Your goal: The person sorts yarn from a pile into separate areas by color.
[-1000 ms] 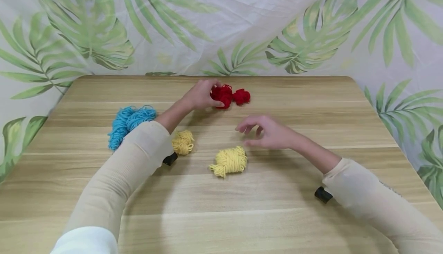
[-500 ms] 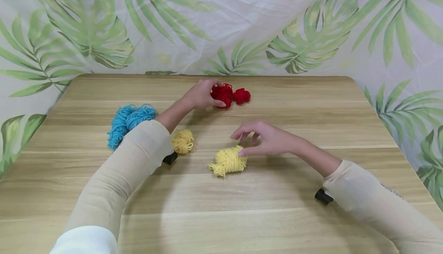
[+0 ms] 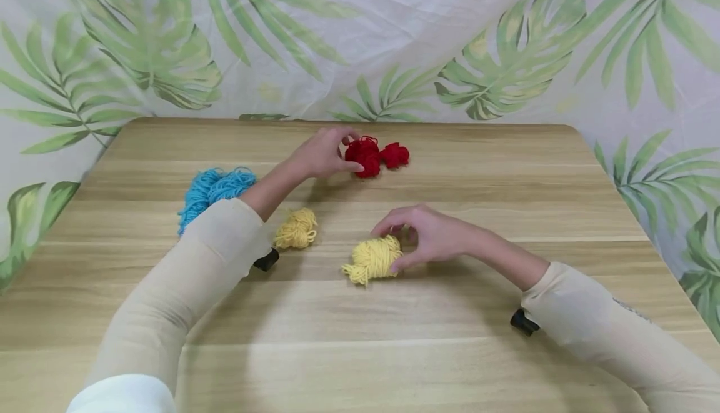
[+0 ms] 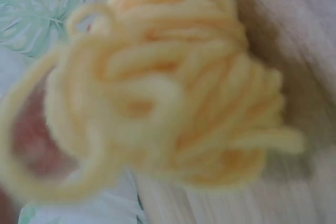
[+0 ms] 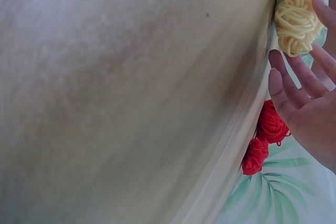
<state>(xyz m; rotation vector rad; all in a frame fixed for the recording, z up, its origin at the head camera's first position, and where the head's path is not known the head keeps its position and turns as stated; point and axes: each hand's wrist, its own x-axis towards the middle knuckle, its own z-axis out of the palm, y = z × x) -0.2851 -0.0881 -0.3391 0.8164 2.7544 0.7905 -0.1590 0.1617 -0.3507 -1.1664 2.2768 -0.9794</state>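
My left hand (image 3: 326,152) curves round the larger red ball of yarn (image 3: 364,157), thumb on its near side and fingers at its far side. Touching or nearly touching it on the right is a smaller red ball of yarn (image 3: 395,155). My right hand (image 3: 433,233) reaches over the right end of a pale yellow skein of yarn (image 3: 372,261), thumb at its near edge and index finger at its far edge. In the right wrist view the right-hand fingers (image 5: 299,85) are spread beside the pale yellow skein (image 5: 295,17); firm contact cannot be told.
A golden-yellow bundle of yarn (image 3: 296,228) lies beside my left forearm and fills the left wrist view. Two blue skeins of yarn (image 3: 216,189) lie at the left, partly behind the sleeve. A leaf-printed cloth (image 3: 394,38) hangs behind the wooden table (image 3: 394,369).
My right hand has come down and toward me, from above the pale yellow skein to round its right end. The left hand stays at the red yarn, its forearm shifting slightly left.
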